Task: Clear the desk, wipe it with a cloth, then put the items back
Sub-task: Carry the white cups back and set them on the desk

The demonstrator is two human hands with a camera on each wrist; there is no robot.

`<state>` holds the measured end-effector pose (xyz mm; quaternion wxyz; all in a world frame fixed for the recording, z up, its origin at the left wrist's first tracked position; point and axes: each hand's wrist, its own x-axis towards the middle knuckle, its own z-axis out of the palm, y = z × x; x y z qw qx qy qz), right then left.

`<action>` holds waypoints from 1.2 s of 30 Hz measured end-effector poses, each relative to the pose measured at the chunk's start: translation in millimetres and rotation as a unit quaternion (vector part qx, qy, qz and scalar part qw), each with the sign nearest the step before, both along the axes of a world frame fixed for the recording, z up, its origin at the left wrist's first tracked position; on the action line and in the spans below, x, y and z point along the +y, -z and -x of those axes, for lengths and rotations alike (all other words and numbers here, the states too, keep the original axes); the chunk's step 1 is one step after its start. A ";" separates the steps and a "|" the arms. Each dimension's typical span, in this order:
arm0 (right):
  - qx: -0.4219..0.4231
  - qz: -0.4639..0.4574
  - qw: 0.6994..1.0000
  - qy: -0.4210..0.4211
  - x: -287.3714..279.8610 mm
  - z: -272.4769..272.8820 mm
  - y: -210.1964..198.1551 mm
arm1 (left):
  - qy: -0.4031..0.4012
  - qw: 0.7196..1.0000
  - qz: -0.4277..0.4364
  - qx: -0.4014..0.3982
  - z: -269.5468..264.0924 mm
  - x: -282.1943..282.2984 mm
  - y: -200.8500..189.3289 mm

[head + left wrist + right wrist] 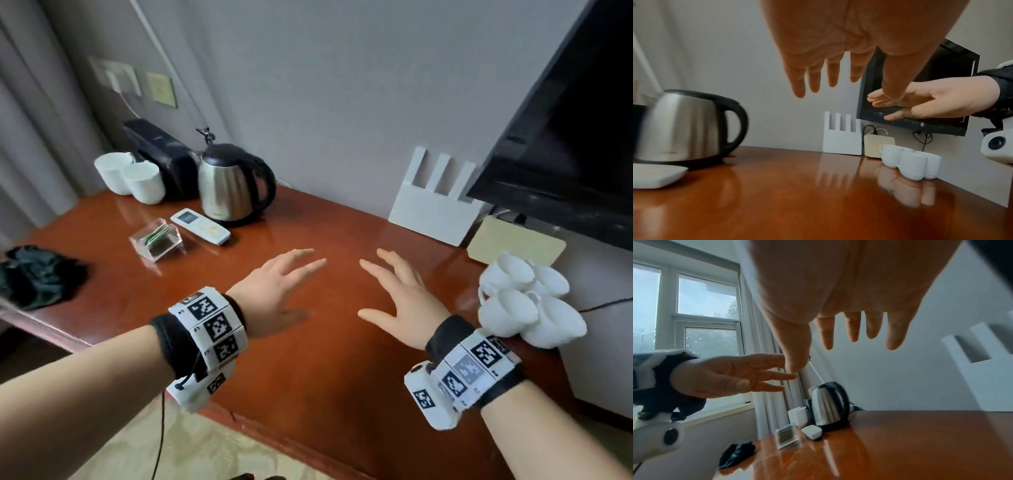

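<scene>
Left hand (274, 291): over mid bench, palm down, fingers straight and spread, holding nothing. Right hand (400, 298): same pose, just beside the left, fingers splayed, empty. Both hover above the surface, not touching it — the wrist views show a gap beneath the palms. Marker bands and a small camera on each wrist.

Bench (325, 359): glossy red-brown wood, reflective.

Items, near to far:
- Small white cups w/ handles (527, 301) — a cluster at the right edge, just beside the right wrist; upside down in the left wrist view.
- Clear acrylic holder (156, 241) w/ green packets inside, left of the hands.
- White remote (200, 226), flat, between the holder and the kettle.
- Steel kettle (233, 185), black lid and handle, upright on its base, back left.
- Two white handleless cups (132, 178), side by side, left of the kettle.
- Black box unit (161, 154) behind the cups and kettle, against the wall.
- Dark green cloth (37, 274), crumpled, at the far left end of the bench, well apart from both hands.
- White router (435, 205), three antennas up, leaning at the wall, back right.
- Beige flat box (513, 245) right of the router.
- Black TV (565, 137) on the wall, above the right end.
</scene>
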<state>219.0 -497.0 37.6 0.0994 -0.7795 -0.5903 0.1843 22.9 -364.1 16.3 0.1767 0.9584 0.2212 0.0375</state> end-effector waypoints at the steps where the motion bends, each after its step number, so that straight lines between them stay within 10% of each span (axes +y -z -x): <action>1: 0.000 0.002 1.000 -0.010 10.4 17.0 0.9 | -0.003 1.000 -0.002 0.004 19.8 10.0 0.9; 24: 0.019 0.000 0.990 -0.138 225.2 145.2 12.9 | -0.149 0.987 0.030 -0.055 168.2 175.5 14.4; 36: 0.045 0.049 0.996 -0.055 399.3 216.9 48.7 | -0.161 0.985 0.048 0.030 232.8 408.2 52.4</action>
